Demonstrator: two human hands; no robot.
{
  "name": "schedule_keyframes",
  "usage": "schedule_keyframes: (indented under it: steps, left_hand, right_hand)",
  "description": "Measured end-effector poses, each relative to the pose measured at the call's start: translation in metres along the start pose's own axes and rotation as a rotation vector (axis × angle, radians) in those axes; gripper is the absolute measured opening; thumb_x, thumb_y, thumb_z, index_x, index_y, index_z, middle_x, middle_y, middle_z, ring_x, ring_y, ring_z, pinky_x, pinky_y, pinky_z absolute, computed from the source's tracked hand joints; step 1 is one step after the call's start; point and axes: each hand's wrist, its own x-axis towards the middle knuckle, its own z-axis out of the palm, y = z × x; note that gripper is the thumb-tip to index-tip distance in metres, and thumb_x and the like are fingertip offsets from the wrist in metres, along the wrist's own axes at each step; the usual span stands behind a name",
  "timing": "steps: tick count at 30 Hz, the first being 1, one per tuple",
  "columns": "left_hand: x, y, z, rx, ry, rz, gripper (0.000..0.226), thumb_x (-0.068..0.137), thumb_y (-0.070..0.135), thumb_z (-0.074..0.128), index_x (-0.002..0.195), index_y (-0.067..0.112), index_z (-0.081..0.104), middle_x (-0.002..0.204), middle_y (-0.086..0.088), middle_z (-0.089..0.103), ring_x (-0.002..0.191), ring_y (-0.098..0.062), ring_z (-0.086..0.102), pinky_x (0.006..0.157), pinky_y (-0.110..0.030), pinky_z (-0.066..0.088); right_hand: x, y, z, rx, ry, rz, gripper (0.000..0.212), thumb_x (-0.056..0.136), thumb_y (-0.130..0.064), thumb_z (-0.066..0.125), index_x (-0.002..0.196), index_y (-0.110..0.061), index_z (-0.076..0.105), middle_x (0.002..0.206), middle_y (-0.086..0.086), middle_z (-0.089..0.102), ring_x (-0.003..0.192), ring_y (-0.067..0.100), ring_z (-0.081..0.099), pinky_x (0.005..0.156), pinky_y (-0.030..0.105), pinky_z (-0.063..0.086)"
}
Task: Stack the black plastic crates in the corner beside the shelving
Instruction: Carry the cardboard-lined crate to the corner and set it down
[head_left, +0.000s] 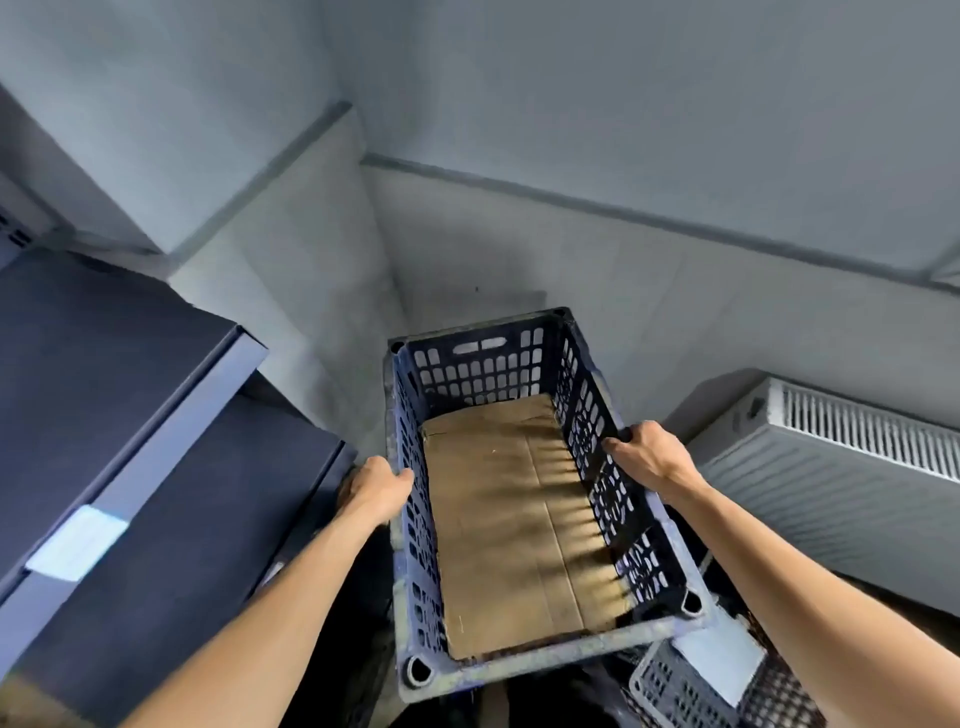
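Note:
A black perforated plastic crate (587, 431) fills the middle of the head view, its long axis pointing toward the wall corner. A sheet of brown cardboard (514, 514) lines its floor. My left hand (376, 488) grips the rim of the left long side. My right hand (647, 454) grips the rim of the right long side. Both arms reach in from the bottom of the frame. Another perforated crate (670, 686) shows partly below the held one at the lower right; what lies directly under the held crate is hidden.
Dark shelving (130, 415) with a white label stands close on the left, almost touching my left hand. A white radiator (841, 467) hangs on the right wall. Grey walls meet in a corner (384, 249) just beyond the crate.

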Motion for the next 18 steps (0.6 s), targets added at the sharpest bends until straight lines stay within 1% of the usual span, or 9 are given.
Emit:
schedule_keyframes:
  steps: [2, 4, 7, 10, 12, 14, 16, 17, 18]
  left_hand:
    - [0.006, 0.011, 0.011, -0.011, -0.006, -0.065, 0.032, 0.095, 0.038, 0.050, 0.081, 0.009, 0.053, 0.073, -0.004, 0.060, 0.065, -0.023, 0.061, 0.064, -0.031, 0.052]
    - [0.011, 0.019, 0.024, -0.023, -0.019, -0.135, 0.035, 0.096, 0.039, 0.050, 0.081, 0.008, 0.052, 0.074, -0.005, 0.061, 0.066, -0.023, 0.065, 0.062, -0.031, 0.052]
    - [0.023, 0.030, 0.049, -0.035, -0.043, -0.204, 0.036, 0.097, 0.040, 0.050, 0.085, 0.006, 0.054, 0.071, -0.006, 0.061, 0.069, -0.024, 0.068, 0.067, -0.033, 0.056]
    - [0.033, 0.033, 0.073, -0.076, -0.085, -0.263, 0.036, 0.096, 0.040, 0.051, 0.094, 0.005, 0.058, 0.073, -0.007, 0.064, 0.070, -0.025, 0.068, 0.072, -0.041, 0.061]
    - [0.040, 0.035, 0.087, -0.096, -0.104, -0.291, 0.035, 0.095, 0.041, 0.052, 0.098, 0.006, 0.058, 0.077, -0.008, 0.067, 0.072, -0.026, 0.069, 0.074, -0.041, 0.061]
    - [0.047, 0.037, 0.100, -0.113, -0.122, -0.311, 0.032, 0.096, 0.039, 0.051, 0.092, 0.008, 0.055, 0.075, -0.007, 0.065, 0.071, -0.026, 0.070, 0.073, -0.037, 0.060]
    - [0.057, 0.039, 0.116, -0.157, -0.137, -0.347, 0.031, 0.097, 0.036, 0.050, 0.079, 0.011, 0.049, 0.070, -0.006, 0.062, 0.073, -0.028, 0.071, 0.068, -0.033, 0.055]
    - [0.064, 0.039, 0.124, -0.183, -0.141, -0.363, 0.031, 0.097, 0.034, 0.051, 0.074, 0.013, 0.046, 0.069, -0.006, 0.060, 0.074, -0.028, 0.071, 0.067, -0.034, 0.055]
    - [0.070, 0.039, 0.132, -0.220, -0.144, -0.378, 0.031, 0.096, 0.031, 0.052, 0.071, 0.013, 0.045, 0.069, -0.006, 0.059, 0.074, -0.028, 0.070, 0.069, -0.037, 0.057]
  right_hand:
    - [0.030, -0.002, -0.005, -0.024, -0.050, -0.017, 0.036, 0.085, -0.041, 0.057, 0.070, -0.009, 0.051, 0.075, 0.014, 0.063, 0.064, 0.028, 0.055, 0.057, 0.032, 0.039]
    - [0.055, -0.002, -0.005, -0.055, -0.094, -0.028, 0.034, 0.085, -0.041, 0.056, 0.076, -0.008, 0.053, 0.086, 0.019, 0.068, 0.071, 0.030, 0.059, 0.061, 0.031, 0.040]
    - [0.091, 0.002, -0.001, -0.101, -0.130, -0.040, 0.036, 0.084, -0.044, 0.054, 0.084, -0.009, 0.057, 0.096, 0.020, 0.068, 0.082, 0.035, 0.063, 0.065, 0.032, 0.042]
    - [0.117, 0.004, 0.007, -0.136, -0.151, -0.060, 0.038, 0.084, -0.041, 0.056, 0.094, -0.005, 0.063, 0.097, 0.018, 0.067, 0.082, 0.035, 0.063, 0.068, 0.035, 0.049]
    - [0.136, 0.006, 0.013, -0.138, -0.174, -0.052, 0.038, 0.083, -0.040, 0.056, 0.098, -0.006, 0.064, 0.096, 0.017, 0.067, 0.080, 0.034, 0.064, 0.070, 0.037, 0.053]
    - [0.153, 0.007, 0.018, -0.145, -0.195, -0.042, 0.037, 0.083, -0.039, 0.056, 0.102, -0.008, 0.064, 0.093, 0.014, 0.067, 0.077, 0.032, 0.064, 0.067, 0.036, 0.054]
    - [0.172, 0.008, 0.025, -0.157, -0.213, -0.036, 0.035, 0.086, -0.038, 0.056, 0.106, -0.010, 0.064, 0.093, 0.012, 0.067, 0.076, 0.030, 0.064, 0.064, 0.034, 0.053]
    - [0.180, 0.009, 0.030, -0.160, -0.211, -0.034, 0.035, 0.088, -0.038, 0.055, 0.107, -0.010, 0.064, 0.094, 0.013, 0.067, 0.076, 0.030, 0.064, 0.064, 0.033, 0.052]
    - [0.188, 0.011, 0.035, -0.168, -0.205, -0.029, 0.034, 0.089, -0.037, 0.054, 0.108, -0.010, 0.063, 0.095, 0.013, 0.067, 0.077, 0.030, 0.064, 0.064, 0.034, 0.052]
